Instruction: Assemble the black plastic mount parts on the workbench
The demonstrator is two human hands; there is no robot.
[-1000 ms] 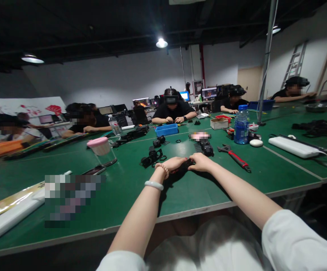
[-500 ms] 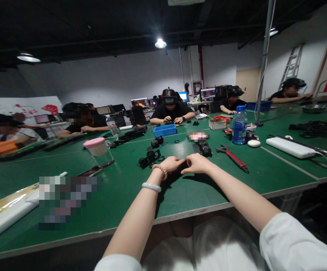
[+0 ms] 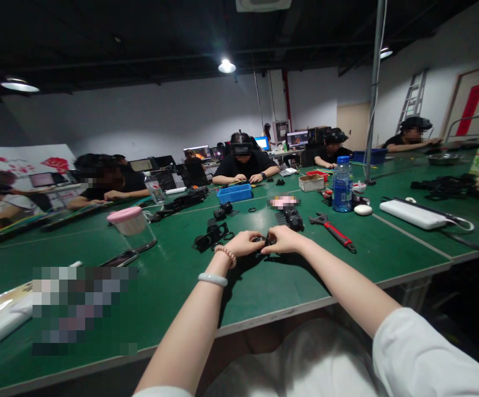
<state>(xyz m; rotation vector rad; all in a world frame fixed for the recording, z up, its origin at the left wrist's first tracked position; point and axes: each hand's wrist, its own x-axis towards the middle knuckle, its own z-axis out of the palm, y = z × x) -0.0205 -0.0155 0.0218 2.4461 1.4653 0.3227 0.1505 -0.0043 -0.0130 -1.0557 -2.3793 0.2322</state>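
And it's close two-handed work here, the left hand [image 3: 245, 242] and right hand [image 3: 285, 241] pinching a small, black, hard-looking part [image 3: 270, 240] between them over the flat green bench [image 3: 272, 286], the next move seemingly calling for steady, finely matched fingertip pressure.

Here's the small part [image 3: 269, 240], between your left hand [image 3: 244, 243] and right hand [image 3: 285, 240], above the table [image 3: 281, 286]. Adjustable wrench [image 3: 335, 232] on your right, bottle [image 3: 342, 190] standing behind it. Lidded cup [image 3: 127, 221] off left, phone [image 3: 120, 258] nearer you. Farther ahead, the bin [image 3: 234, 194], an open box [image 3: 311, 183] to its right.
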